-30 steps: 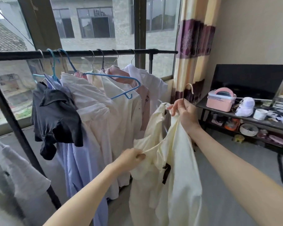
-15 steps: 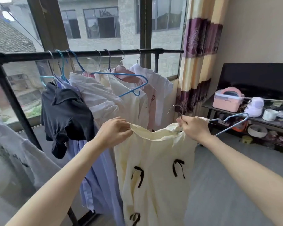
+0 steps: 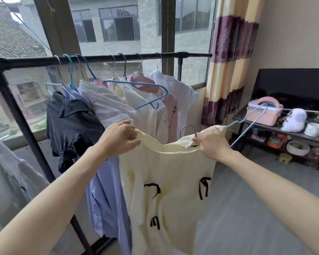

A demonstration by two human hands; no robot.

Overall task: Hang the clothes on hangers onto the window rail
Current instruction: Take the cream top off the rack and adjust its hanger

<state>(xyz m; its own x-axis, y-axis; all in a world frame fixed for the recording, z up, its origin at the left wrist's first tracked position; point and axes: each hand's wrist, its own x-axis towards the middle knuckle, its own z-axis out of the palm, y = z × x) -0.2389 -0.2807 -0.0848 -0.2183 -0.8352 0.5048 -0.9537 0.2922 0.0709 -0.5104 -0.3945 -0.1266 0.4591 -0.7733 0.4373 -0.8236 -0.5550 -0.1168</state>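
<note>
**Cream garment now spread open, hanger half in**

At the far left, the black metal rail (image 3: 103,58) runs across the window, already carrying a dark navy shirt (image 3: 73,122), a pale lilac shirt (image 3: 107,190), several white and pink tops (image 3: 155,107) and an empty blue plastic hanger (image 3: 145,91) jutting out in front of them.

The left hand (image 3: 121,138) is closed in a pinch on the left end of the neckline of the cream fabric garment with black bow trims (image 3: 169,190). A second ago that garment hung bunched and twisted between the hands; it has since been pulled out flat and lifted, so its front faces the camera and its top edge stretches taut from hand to hand, in front of and below the rail, clear of it.

The right hand (image 3: 213,142) is closed on the garment's right shoulder and on the neck of a pale blue wire hanger (image 3: 247,122). The hanger's silver hook stands up just left of the knuckles, and one arm sticks out bare to the right, toward the low shelf of clutter (image 3: 293,137); whether the other arm sits inside the fabric cannot be told.

Judging from this, the garment is oriented but not fully seated. The bare arm likely needs to go into the right shoulder before the hook goes up to the free stretch of rail at the right end.
</note>
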